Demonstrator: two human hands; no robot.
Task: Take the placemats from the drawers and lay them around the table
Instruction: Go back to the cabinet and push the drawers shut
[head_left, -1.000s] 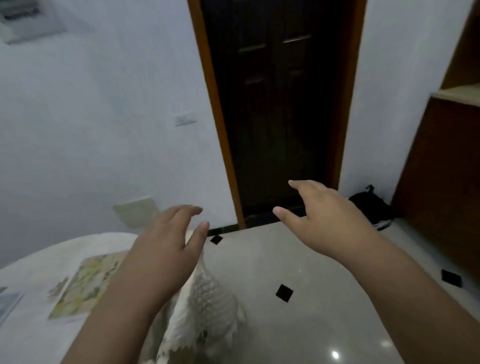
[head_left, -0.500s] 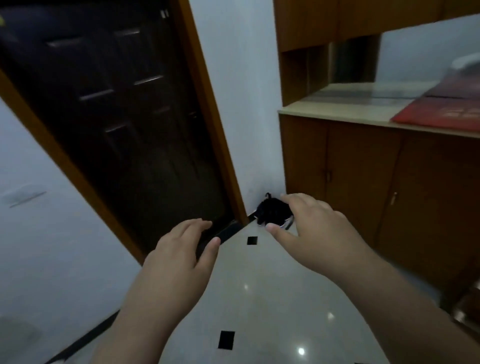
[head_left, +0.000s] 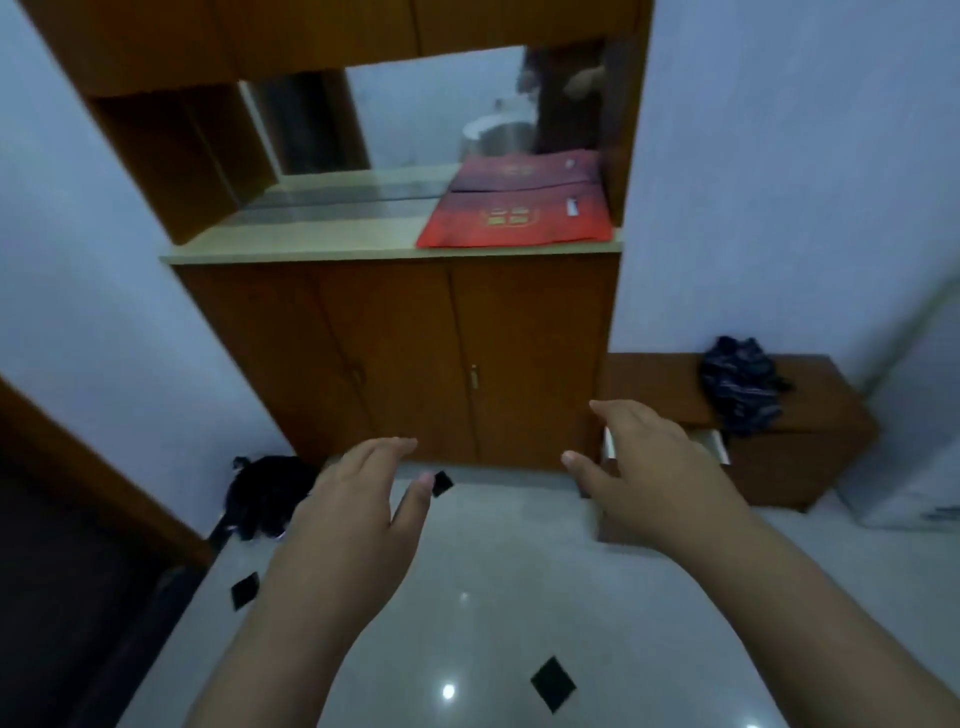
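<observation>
Both my hands are held out in front of me over the floor, empty, fingers apart. My left hand (head_left: 358, 499) is at centre. My right hand (head_left: 649, 467) is further right, in front of a low brown drawer unit (head_left: 810, 447) whose metal handle (head_left: 719, 447) shows behind my fingers. The hand is apart from the handle as far as I can tell. No placemat and no table is in view.
A tall brown cabinet (head_left: 405, 358) with two doors faces me; a red bag (head_left: 514, 218) lies on its counter. Dark cloth (head_left: 740, 389) sits on the drawer unit. A black bag (head_left: 265, 493) lies on the floor by a dark door (head_left: 62, 571) at left.
My view has swung right, away from the table with the placemat and past the dark door, onto the cabinet and drawer unit. Both hands stay open and empty.
</observation>
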